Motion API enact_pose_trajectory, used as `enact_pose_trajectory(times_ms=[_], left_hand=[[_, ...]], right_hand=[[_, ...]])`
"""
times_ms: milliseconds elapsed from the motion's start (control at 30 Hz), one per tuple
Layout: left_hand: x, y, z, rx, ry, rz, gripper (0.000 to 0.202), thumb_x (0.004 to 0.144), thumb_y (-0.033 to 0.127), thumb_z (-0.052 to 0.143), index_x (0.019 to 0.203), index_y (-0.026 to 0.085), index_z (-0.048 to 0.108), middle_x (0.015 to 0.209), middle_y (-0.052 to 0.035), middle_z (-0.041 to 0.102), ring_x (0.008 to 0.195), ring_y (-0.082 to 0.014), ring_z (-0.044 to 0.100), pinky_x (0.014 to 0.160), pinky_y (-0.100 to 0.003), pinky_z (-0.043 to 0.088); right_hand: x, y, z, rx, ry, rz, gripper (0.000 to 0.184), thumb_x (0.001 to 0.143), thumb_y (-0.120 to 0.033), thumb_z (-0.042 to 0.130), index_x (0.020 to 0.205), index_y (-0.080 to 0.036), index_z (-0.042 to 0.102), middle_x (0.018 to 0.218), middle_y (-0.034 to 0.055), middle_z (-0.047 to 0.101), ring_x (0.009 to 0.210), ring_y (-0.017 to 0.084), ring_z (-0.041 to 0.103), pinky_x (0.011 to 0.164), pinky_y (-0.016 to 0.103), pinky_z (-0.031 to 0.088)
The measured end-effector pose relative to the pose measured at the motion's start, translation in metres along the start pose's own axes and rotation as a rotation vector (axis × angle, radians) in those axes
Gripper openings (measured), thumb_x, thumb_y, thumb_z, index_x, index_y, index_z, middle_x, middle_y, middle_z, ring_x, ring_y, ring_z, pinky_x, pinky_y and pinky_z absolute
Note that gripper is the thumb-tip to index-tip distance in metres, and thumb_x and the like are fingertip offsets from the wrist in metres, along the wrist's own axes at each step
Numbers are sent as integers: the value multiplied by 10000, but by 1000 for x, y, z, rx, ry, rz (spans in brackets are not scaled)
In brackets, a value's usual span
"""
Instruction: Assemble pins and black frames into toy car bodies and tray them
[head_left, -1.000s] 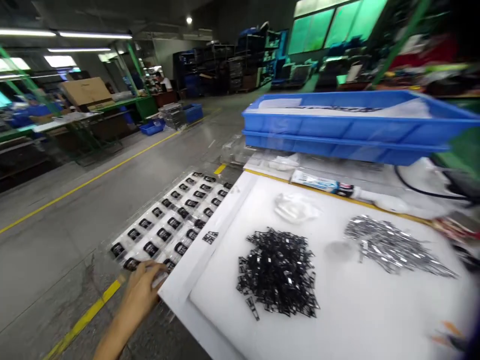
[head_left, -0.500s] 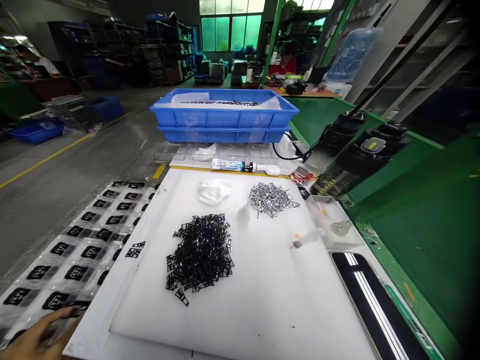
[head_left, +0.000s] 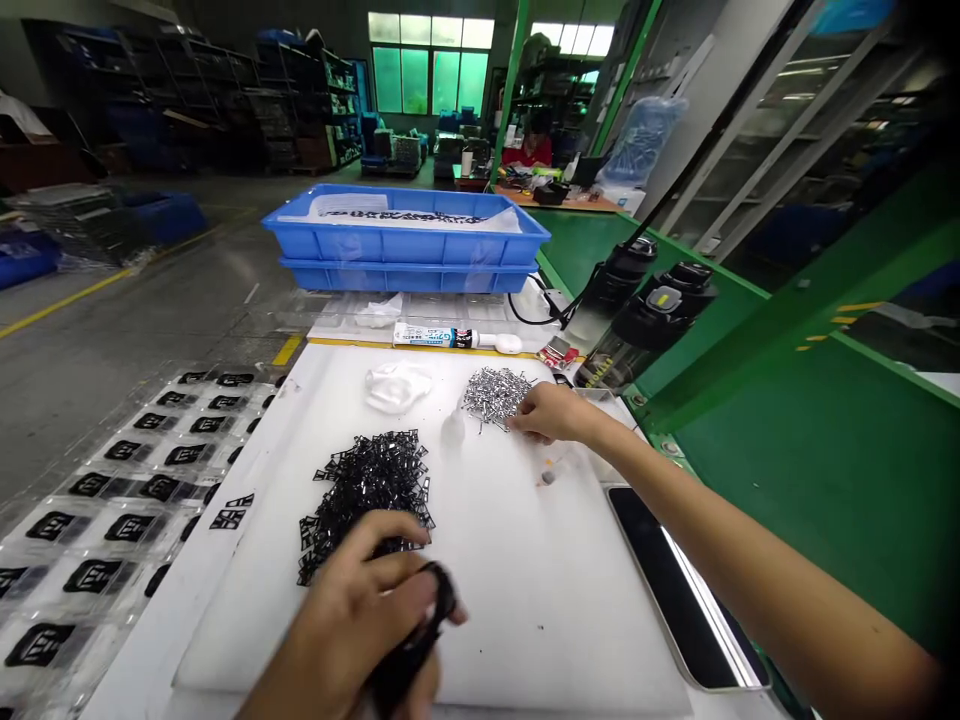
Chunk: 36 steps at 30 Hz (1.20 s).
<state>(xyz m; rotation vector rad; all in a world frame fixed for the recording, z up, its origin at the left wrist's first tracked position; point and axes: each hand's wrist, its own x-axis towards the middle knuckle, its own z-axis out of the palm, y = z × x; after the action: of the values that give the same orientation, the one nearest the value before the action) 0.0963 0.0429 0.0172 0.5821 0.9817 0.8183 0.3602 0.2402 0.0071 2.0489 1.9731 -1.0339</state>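
Observation:
My left hand [head_left: 367, 610], slightly blurred, is closed around a black plastic part [head_left: 411, 645] with a curved edge, low over the front of the white board [head_left: 517, 560]. Just beyond it lies a heap of small black frame-like pieces [head_left: 367, 485], partly covered by the fingers. At the near right edge of a pile of small silver screws or pins [head_left: 495, 393] is my right hand [head_left: 551, 412]. Its fingers are pinched together and pointing down; whatever lies between the fingertips is too small to make out.
Two stacked blue bins [head_left: 405, 240] stand behind the board, with a glue tube [head_left: 431, 336] before them. A dark phone [head_left: 682, 590] lies at right, near black bottles [head_left: 645, 325]. Clear trays [head_left: 127, 525] of black parts are at left. A person in red [head_left: 529, 150] sits far back.
My left hand has come from the trays at left to the board, now carrying a black part. My right hand has entered and reached the silver pile. The view has shifted right.

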Motion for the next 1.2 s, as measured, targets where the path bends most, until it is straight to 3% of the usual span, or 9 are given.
enact_pose_trajectory(times_ms=[167, 267, 367, 467, 533, 667, 867, 1033, 1200], left_hand=[[52, -6, 45, 72, -291, -15, 336, 832, 330, 731, 1101, 177, 599, 926, -3, 562, 388, 21, 406, 339, -148, 246], [69, -14, 45, 132, -307, 76, 319, 859, 324, 703, 1123, 176, 603, 930, 2, 556, 414, 18, 391, 386, -173, 276], [75, -21, 41, 112, -287, 152, 324, 994, 410, 475, 1202, 172, 547, 1001, -53, 612, 555, -44, 502, 470, -200, 344], [72, -24, 38, 95, -254, 195, 346, 1030, 436, 370, 1255, 195, 476, 1200, -111, 634, 695, -80, 557, 518, -208, 356], [70, -23, 36, 64, -214, 171, 294, 1034, 420, 374, 1199, 199, 475, 1263, -114, 633, 693, -74, 535, 512, -203, 335], [71, -22, 35, -114, -174, 53, 244, 1023, 382, 418, 1140, 182, 496, 1281, -128, 624, 730, -102, 575, 528, -218, 370], [77, -25, 35, -264, -84, -19, 321, 968, 226, 505, 1274, 130, 509, 1113, -148, 654, 812, -202, 670, 614, -313, 510], [75, -31, 37, -211, -93, 57, 326, 955, 279, 558, 1246, 160, 473, 974, -95, 659, 834, -210, 660, 596, -313, 552], [69, -33, 39, -59, -71, 149, 177, 982, 328, 527, 1066, 174, 498, 1004, -74, 680, 684, -90, 602, 574, -207, 496]], right_hand=[[3, 8, 9, 69, -3, 14, 253, 968, -367, 603, 1013, -120, 637, 939, 40, 650, 791, 132, 638, 719, 294, 566], [1, 15, 7, 160, 14, -16, 240, 967, -354, 609, 990, -118, 640, 914, 35, 654, 770, 124, 640, 707, 285, 569], [-12, 18, -5, 264, 95, -69, 191, 954, -304, 630, 937, -114, 639, 853, 23, 657, 729, 116, 644, 693, 276, 574], [-48, 10, -17, 372, 295, -172, 141, 890, -205, 690, 992, -130, 628, 802, 19, 672, 720, 132, 671, 719, 275, 580], [-81, -1, -15, 450, 417, -276, 284, 866, -224, 710, 1128, -181, 610, 848, 24, 701, 774, 152, 697, 741, 261, 585], [-128, -24, 26, 723, 463, -513, 260, 870, -365, 716, 1067, -208, 653, 849, 37, 726, 708, 171, 713, 647, 254, 613], [-115, -25, 108, 796, 591, -452, 102, 903, -328, 687, 980, -284, 737, 1039, 9, 725, 910, 163, 713, 788, 231, 602], [-105, -19, 130, 799, 570, -425, 86, 923, -318, 661, 971, -283, 723, 1055, 6, 699, 904, 143, 693, 817, 242, 582], [-107, -23, 139, 802, 646, -427, 50, 920, -293, 659, 937, -248, 672, 1053, 27, 665, 949, 148, 665, 789, 225, 567]])
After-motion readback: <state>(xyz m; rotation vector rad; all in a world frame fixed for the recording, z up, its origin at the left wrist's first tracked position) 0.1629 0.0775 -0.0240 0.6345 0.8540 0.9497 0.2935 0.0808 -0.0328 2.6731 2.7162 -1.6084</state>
